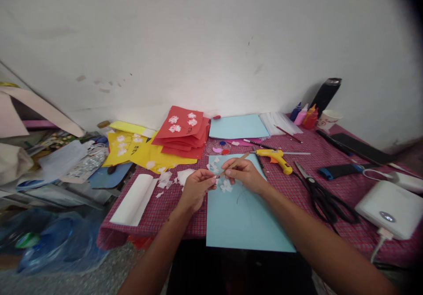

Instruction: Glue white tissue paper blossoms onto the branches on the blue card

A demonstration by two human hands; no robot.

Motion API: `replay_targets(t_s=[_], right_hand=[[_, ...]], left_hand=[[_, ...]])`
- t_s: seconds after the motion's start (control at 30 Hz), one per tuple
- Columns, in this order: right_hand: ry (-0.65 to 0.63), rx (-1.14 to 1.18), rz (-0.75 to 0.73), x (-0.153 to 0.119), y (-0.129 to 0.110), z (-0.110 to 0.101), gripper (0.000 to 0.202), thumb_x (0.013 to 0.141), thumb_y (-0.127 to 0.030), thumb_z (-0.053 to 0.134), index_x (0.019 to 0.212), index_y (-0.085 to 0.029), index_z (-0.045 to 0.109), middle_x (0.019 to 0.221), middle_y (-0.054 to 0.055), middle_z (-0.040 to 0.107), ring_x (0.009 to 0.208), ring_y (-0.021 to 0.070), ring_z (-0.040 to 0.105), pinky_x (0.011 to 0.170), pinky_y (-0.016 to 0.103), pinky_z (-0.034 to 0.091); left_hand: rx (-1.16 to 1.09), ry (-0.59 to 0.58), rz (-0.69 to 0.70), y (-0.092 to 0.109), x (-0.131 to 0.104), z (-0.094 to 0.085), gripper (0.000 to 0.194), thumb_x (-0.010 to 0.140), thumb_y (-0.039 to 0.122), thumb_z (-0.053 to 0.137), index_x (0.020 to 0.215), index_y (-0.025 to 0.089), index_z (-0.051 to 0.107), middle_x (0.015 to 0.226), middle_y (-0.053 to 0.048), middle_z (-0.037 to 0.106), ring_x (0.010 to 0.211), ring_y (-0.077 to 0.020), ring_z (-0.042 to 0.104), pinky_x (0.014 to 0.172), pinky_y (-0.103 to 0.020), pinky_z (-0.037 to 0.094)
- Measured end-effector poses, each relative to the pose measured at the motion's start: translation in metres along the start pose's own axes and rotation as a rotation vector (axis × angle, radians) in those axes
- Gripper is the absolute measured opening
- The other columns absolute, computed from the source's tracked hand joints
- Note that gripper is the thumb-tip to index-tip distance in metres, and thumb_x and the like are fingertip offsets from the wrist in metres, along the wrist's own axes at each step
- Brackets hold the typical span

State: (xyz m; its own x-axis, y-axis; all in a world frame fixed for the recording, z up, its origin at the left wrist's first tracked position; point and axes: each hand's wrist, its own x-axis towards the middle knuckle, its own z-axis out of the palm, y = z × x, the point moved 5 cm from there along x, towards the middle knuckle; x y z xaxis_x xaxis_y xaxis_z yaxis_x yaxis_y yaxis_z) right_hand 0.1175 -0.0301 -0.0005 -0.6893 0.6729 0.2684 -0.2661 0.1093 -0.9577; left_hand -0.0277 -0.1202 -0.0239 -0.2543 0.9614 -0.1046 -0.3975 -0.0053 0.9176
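My left hand (197, 187) is closed in a pinch on a small white paper piece (217, 178) above the upper left of a light blue sheet (244, 224). My right hand (243, 174) grips a slim wooden-handled paintbrush (243, 156), its tip end pointing down at the pinched piece. Small white paper petals (226, 186) are clustered on the blue sheet just under my hands. More torn white scraps (165, 179) lie on the checked cloth left of my left hand. Thin lines are drawn on the blue sheet below my right hand.
Folded white paper (135, 200) lies left. Behind are red cards (180, 130) with paper flowers, yellow sheets (158, 156) and blue paper (239, 127). To the right are a yellow glue gun (276, 158), black scissors (325, 196), a white power bank (393, 209) and a dark flask (325, 94).
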Motion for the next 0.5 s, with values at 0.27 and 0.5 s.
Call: replay_targets(t_s=[0.27,0.5], right_hand=[[0.035,-0.086,0.006,0.0017,-0.0022,0.0012,0.025,0.081,-0.039,0.072,0.072,-0.017,0.064,0.067,0.001,0.066,0.045,0.0097,0.055,0.044,0.023,0.042],[-0.011,0.006,0.007,0.0009,0.0032,0.0013,0.019,0.077,-0.037,0.075,0.080,-0.018,0.070,0.079,0.003,0.068,0.049,0.0100,0.057,0.047,0.026,0.046]], left_hand=[[0.032,-0.017,-0.021,-0.0004,-0.0019,0.0009,0.028,0.065,0.023,0.082,0.083,0.014,0.063,0.076,-0.003,0.070,0.069,-0.0120,0.065,0.064,-0.023,0.052],[0.042,-0.013,-0.019,-0.0013,-0.0012,0.0005,0.028,0.063,0.024,0.084,0.081,0.014,0.064,0.074,-0.002,0.069,0.066,-0.0105,0.063,0.064,-0.023,0.052]])
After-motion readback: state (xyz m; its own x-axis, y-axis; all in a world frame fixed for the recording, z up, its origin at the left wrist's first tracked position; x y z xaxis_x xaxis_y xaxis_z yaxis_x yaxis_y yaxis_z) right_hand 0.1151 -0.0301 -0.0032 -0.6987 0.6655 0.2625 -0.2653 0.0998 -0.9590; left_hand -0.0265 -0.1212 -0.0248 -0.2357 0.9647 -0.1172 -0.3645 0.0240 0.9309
